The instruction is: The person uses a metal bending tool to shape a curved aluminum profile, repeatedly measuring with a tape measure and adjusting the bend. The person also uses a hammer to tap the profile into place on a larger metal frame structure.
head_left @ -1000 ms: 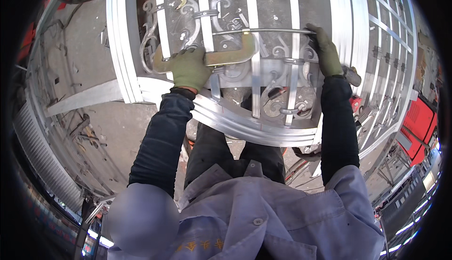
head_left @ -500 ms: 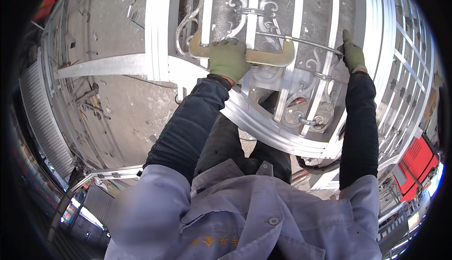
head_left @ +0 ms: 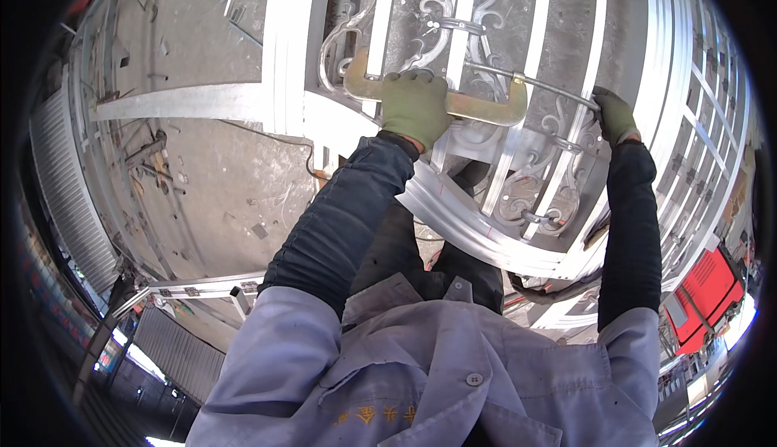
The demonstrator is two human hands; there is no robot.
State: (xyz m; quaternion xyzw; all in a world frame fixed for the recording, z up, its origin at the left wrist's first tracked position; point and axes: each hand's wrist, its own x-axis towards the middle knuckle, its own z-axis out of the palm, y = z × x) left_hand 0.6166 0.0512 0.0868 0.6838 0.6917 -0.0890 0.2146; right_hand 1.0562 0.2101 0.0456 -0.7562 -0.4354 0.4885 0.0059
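My left hand [head_left: 414,109], in a green glove, is wrapped round the spine of a brass-coloured G-clamp [head_left: 488,109]. The clamp lies across the upright bars of a silver metal gate panel [head_left: 541,22]. Its left jaw is beside one upright, while the long screw [head_left: 558,92] runs out to the right through the other jaw. At the screw's outer end, my gloved right hand [head_left: 617,115] is closed on the screw handle, whose grip is mostly hidden by the fingers. Curled scroll ornaments [head_left: 463,24] sit between the bars, close to the clamp.
A curved silver rail [head_left: 486,232] arcs in front of my legs. Wide metal profiles [head_left: 289,50] flank the panel. More barred frames [head_left: 688,155] stand at the right, near a red machine [head_left: 706,301]. Scraps and a dark cable [head_left: 283,146] lie on the concrete floor at left.
The whole view has shifted, so the panel and clamp appear farther right. My right hand's raised finger has curled down round the screw end. My left hand keeps its hold.
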